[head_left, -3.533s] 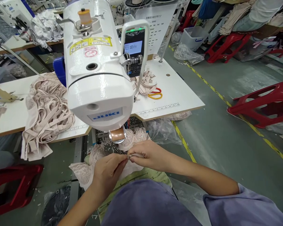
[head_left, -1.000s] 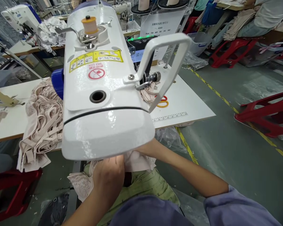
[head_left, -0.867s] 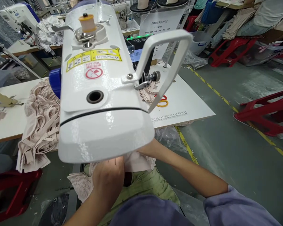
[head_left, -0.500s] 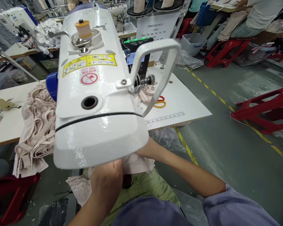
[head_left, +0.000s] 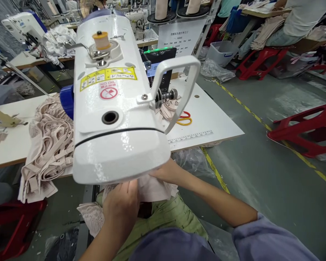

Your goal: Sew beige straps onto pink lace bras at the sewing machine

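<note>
A white sewing machine head (head_left: 114, 108) fills the middle and hides the needle area. Below its front end lies a pale pink lace garment (head_left: 154, 190), spilling onto my green-trousered lap. My left hand (head_left: 122, 204) rests on this garment with its fingers closed over the cloth, the fingertips reaching under the machine. My right hand (head_left: 165, 172) comes in from the right onto the same garment. Only its wrist and back show; the fingers are hidden under the machine.
A heap of beige strapped garments (head_left: 51, 145) hangs over the white table (head_left: 206, 116) at left. Red and yellow scissors (head_left: 184, 119) lie by the machine's right side. Red stools (head_left: 306, 127) stand on the floor at right, another red stool (head_left: 11, 224) at lower left. A clear bag (head_left: 192, 161) lies under the table edge.
My view has risen over the machine head, which now hides my fingertips. Both hands have moved forward under it with the lace garment and barely shift in the last second.
</note>
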Action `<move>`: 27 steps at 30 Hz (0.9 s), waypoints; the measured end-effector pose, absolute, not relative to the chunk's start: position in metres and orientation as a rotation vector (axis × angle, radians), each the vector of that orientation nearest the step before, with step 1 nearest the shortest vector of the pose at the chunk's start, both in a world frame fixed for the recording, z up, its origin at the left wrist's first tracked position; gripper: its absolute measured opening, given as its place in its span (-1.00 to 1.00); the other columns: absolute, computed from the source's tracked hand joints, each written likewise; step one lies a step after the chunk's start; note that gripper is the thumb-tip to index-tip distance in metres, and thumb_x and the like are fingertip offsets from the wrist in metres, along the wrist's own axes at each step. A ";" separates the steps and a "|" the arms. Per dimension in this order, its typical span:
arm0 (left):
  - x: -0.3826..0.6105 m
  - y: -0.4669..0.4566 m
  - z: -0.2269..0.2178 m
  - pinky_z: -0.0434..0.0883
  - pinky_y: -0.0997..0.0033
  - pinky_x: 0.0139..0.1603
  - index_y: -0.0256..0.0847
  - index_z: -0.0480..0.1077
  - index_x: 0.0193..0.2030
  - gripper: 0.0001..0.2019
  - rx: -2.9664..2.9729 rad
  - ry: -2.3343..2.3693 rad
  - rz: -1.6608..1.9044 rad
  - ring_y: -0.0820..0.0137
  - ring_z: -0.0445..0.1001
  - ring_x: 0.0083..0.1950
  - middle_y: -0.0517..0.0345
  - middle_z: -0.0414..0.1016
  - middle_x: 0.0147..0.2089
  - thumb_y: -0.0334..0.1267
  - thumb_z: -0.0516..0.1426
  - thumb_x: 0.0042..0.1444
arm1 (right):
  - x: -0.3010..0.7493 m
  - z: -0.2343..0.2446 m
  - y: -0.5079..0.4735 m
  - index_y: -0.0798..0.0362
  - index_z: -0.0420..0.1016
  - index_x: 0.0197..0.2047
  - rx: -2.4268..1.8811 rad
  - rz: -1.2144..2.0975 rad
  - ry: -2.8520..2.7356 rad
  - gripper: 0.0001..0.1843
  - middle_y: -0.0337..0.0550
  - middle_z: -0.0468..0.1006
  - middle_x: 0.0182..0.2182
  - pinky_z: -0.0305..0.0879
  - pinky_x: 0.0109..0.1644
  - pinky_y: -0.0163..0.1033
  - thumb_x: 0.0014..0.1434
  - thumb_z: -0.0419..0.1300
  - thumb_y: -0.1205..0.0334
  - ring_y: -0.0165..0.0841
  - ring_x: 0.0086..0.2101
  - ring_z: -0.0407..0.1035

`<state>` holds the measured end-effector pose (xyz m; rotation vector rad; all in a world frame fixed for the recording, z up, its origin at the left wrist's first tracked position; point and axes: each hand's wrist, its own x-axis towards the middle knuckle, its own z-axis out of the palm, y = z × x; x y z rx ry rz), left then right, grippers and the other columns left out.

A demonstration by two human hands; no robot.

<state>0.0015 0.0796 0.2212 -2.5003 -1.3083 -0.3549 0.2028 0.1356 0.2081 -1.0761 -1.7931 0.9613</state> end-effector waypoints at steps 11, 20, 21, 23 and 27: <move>-0.014 0.080 0.216 0.22 0.35 -0.49 -0.20 0.35 0.05 -0.75 -2.590 -1.467 -0.489 0.32 0.49 -0.45 0.20 0.52 -0.43 -0.33 -0.03 0.30 | 0.201 0.205 0.131 -0.02 0.53 0.04 -1.121 0.970 -1.743 -0.63 -0.10 0.44 0.15 0.42 0.05 -0.12 0.14 0.19 0.28 -0.19 0.04 0.39; -0.029 0.082 0.219 0.39 0.37 -0.21 -0.18 0.40 -0.07 -0.66 -2.942 -2.529 -0.883 0.28 0.50 -0.19 0.07 0.56 -0.13 0.03 0.04 0.25 | 0.212 0.181 0.089 0.01 0.49 -0.07 -1.291 0.896 -1.752 -0.78 -0.16 0.53 -0.26 0.23 -0.29 -0.29 0.28 0.14 0.12 -0.37 -0.34 0.37; -0.029 0.083 0.219 0.38 0.35 -0.16 -0.18 0.43 -0.07 -0.66 -3.068 -2.541 -0.855 0.27 0.50 -0.17 0.07 0.56 -0.13 0.03 0.05 0.24 | 0.210 0.181 0.078 0.02 0.51 -0.15 -1.284 0.955 -1.770 -0.79 -0.19 0.52 -0.35 0.19 -0.31 -0.30 0.30 0.11 0.11 -0.39 -0.37 0.36; -0.028 0.080 0.218 0.36 0.35 -0.12 -0.19 0.48 -0.11 -0.67 -3.390 -2.474 -0.834 0.24 0.47 -0.13 0.07 0.56 -0.13 0.02 0.10 0.20 | 0.203 0.181 0.053 0.04 0.51 -0.27 -1.251 1.088 -1.789 -0.73 -0.26 0.44 -0.48 0.13 -0.35 -0.32 0.32 0.09 0.08 -0.43 -0.44 0.30; -0.033 0.062 0.218 0.29 0.45 -0.32 -0.25 0.48 -0.28 -0.64 -3.677 -2.478 -1.033 0.37 0.37 -0.32 0.14 0.46 -0.35 0.03 0.07 0.24 | 0.181 0.184 0.012 0.05 0.48 -0.34 -1.158 1.382 -1.619 -0.67 -0.29 0.35 -0.53 0.09 -0.41 -0.33 0.30 0.11 -0.01 -0.46 -0.50 0.20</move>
